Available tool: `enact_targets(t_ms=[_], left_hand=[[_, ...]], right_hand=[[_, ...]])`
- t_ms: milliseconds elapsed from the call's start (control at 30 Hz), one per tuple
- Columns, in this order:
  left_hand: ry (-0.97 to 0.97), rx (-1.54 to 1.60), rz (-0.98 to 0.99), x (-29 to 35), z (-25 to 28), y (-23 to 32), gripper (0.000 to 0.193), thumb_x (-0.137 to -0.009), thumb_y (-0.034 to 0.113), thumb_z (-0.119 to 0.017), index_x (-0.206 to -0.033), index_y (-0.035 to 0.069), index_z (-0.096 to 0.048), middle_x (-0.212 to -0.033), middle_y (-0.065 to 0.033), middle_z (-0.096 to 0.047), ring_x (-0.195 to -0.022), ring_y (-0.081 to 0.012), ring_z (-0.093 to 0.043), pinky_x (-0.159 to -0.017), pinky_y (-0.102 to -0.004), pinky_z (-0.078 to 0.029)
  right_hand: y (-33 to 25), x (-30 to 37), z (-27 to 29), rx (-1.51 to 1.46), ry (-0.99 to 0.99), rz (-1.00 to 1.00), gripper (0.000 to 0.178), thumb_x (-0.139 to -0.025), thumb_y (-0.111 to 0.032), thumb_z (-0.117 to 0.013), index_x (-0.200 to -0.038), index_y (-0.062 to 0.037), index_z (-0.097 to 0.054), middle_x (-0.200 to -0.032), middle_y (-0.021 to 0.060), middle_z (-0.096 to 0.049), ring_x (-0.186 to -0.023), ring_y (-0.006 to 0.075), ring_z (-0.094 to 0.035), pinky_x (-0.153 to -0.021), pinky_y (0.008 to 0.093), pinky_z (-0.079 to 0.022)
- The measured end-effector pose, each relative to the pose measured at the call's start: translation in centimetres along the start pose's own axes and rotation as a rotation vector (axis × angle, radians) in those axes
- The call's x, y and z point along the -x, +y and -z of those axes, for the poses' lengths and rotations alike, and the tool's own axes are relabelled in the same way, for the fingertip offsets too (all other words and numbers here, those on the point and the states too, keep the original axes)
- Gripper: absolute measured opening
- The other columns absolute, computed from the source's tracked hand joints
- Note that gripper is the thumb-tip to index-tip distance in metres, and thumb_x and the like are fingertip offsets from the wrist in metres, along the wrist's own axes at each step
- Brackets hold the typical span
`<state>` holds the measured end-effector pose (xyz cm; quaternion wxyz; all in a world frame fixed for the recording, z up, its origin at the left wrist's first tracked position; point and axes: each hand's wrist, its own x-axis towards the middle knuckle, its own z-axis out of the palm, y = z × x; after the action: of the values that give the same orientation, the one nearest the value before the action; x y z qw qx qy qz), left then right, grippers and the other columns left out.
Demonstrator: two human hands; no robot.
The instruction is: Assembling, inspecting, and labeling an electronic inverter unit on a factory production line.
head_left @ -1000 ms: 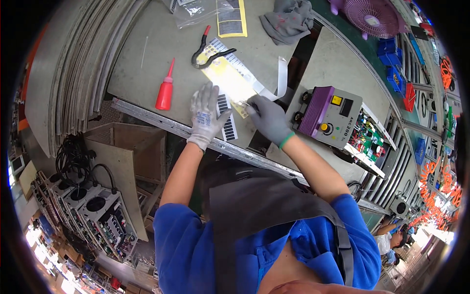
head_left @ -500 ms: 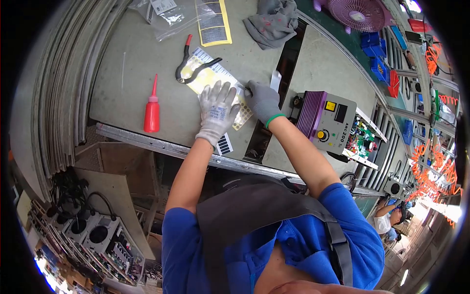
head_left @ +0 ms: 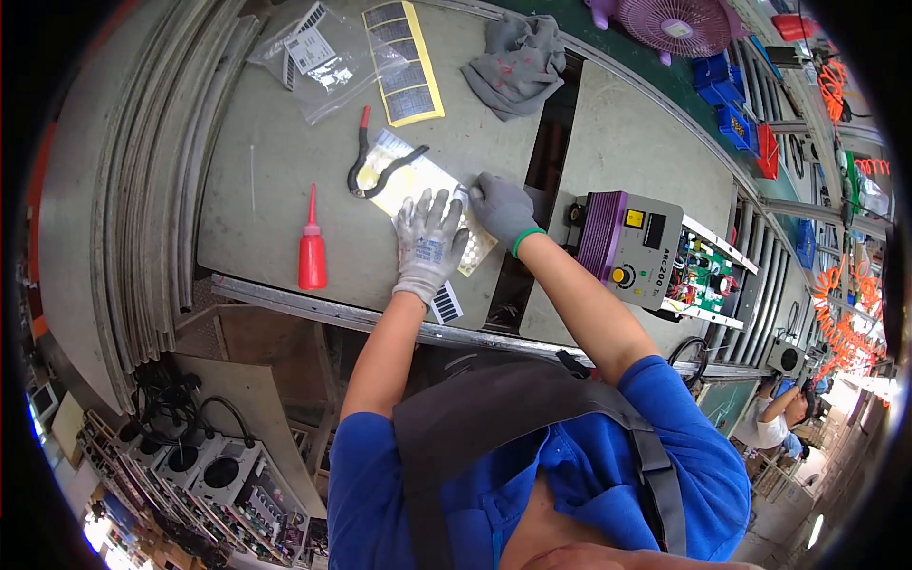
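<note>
My left hand [head_left: 429, 242], in a pale glove with blue print, lies flat with fingers spread on a sheet of round stickers [head_left: 418, 185]. At the sheet's right edge is my right hand [head_left: 503, 205], in a grey glove with a green cuff. Its fingers are curled closed, and what they hold is hidden. Black-handled pliers [head_left: 359, 171] with a red tip rest across the sheet's far end. A red bottle [head_left: 312, 256] with a long nozzle stands to the left. Near my left wrist lies a black-and-white striped label [head_left: 446, 303].
A purple-fronted machine [head_left: 632, 242] with its circuit board exposed sits at right, beyond a dark gap [head_left: 546, 152] in the table. Farther back are a plastic bag [head_left: 328, 71], a yellow-edged label sheet [head_left: 407, 66], a grey cloth [head_left: 515, 66] and a purple fan [head_left: 676, 24].
The view has shifted, so the table's things sit lower in it. My left hand stays on the sheet. The white strip that stood out beside my right hand no longer shows clearly.
</note>
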<state>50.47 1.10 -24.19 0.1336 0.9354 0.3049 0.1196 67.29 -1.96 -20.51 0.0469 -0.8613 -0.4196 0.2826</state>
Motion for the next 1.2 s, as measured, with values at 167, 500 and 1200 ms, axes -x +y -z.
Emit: enact_targets(t_ms=[167,500,1200], left_hand=[[0.043,0.025,-0.048,-1.2,-0.1,0.9,0.049,-0.088,0.036,-0.064,-0.132,0.014,-0.062,-0.143,-0.0155,-0.051,-0.139,-0.0352,-0.04,-0.117,-0.055,-0.022],[0.026,-0.043,-0.057,0.9,-0.5,1.3,0.055,-0.089,0.037,-0.062,-0.135,0.008,-0.061,-0.151,-0.0244,-0.042,-0.141,-0.0418,-0.035,-0.12,-0.058,-0.017],[-0.037,-0.069,-0.028,0.0,-1.0,1.7,0.054,-0.089,0.037,-0.063,-0.136,0.011,-0.057,-0.155,-0.0194,-0.036,-0.144,-0.0412,-0.03,-0.119,-0.0612,-0.014]], right_hand=[[2.7,-0.4,0.8,-0.407,0.09,0.033,0.033,-0.091,-0.033,-0.063,-0.112,-0.0078,-0.064,-0.104,0.0219,-0.069,-0.093,0.0406,-0.067,-0.08,0.0456,-0.053],[11.5,6.0,29.1,-0.459,0.755,0.104,0.026,-0.089,-0.03,-0.068,-0.102,-0.0081,-0.067,-0.093,0.0156,-0.07,-0.087,0.0342,-0.067,-0.079,0.043,-0.052],[18.5,0.9,37.4,-0.455,0.924,0.021,0.021,-0.093,-0.026,-0.061,-0.105,-0.0104,-0.066,-0.104,0.0168,-0.069,-0.098,0.0382,-0.066,-0.085,0.0467,-0.052]])
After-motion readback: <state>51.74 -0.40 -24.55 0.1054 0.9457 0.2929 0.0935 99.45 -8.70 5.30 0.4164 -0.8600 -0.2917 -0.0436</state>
